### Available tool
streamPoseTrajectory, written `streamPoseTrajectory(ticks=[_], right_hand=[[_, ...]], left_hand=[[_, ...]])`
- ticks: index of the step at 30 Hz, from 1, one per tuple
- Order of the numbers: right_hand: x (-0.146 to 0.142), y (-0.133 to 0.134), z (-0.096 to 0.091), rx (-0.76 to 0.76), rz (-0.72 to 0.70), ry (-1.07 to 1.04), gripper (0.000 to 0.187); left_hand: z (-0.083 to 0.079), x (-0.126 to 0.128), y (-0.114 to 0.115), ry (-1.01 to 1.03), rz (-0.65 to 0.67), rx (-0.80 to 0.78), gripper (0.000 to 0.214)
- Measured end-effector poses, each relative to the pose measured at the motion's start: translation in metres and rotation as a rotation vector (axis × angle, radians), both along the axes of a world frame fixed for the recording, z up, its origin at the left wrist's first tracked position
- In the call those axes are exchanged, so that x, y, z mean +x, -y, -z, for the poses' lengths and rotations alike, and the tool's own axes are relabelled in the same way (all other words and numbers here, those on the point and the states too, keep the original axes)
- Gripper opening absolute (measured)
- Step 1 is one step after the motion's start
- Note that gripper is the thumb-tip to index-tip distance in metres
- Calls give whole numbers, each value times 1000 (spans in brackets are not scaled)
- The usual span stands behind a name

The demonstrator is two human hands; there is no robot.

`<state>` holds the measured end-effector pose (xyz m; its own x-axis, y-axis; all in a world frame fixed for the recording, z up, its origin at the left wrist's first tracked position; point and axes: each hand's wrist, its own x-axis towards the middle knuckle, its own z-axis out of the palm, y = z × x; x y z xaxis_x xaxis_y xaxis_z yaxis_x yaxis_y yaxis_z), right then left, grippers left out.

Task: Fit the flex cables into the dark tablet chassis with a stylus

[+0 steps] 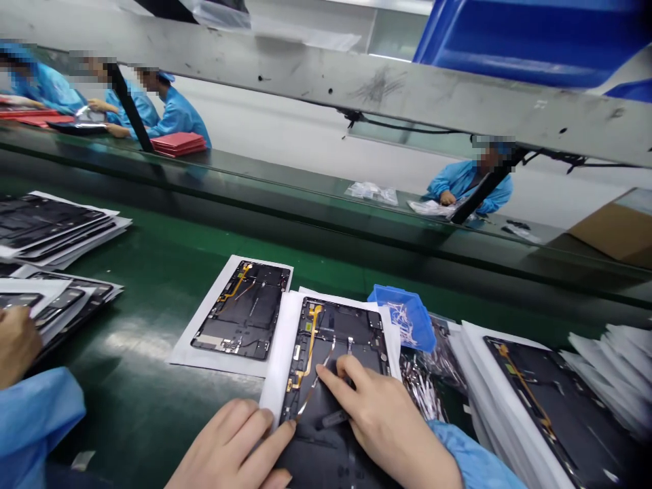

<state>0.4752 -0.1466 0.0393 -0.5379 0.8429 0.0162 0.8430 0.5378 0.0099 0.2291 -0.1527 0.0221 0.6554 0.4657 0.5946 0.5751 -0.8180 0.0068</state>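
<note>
A tablet back housing [351, 445] with black inner parts and an orange flex cable [310, 346] lies on white sheets in front of me. Across it runs a thin silvery ribbon cable [316, 384]. My left hand [237, 441] rests at the housing's left edge, fingers stretched, index fingertip at the cable's lower end. My right hand [379, 414] lies over the housing with its index finger extended onto the cable's middle and the fingers apart. Part of the housing is hidden beneath it. A second similar housing [244, 309] lies behind to the left on white paper.
A blue bin [422, 322] holds small strips, with loose ribbon cables [422, 390] before it. Stacked housings and paper stand right [540, 394] and left [51, 224]. A co-worker's hand [17, 343] is at the left. Beyond the green bench [147, 326], other people sit working.
</note>
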Motion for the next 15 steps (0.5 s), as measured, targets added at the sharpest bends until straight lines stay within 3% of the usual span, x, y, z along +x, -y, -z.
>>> streamPoseTrajectory(ticks=[10, 15], right_hand=[[12, 2, -11, -63, -104, -71, 65], [11, 0, -6, -85, -36, -77, 74]], left_hand=[[3, -3, -2, 2, 5, -59, 34], [2, -3, -1, 10, 20, -69, 35]])
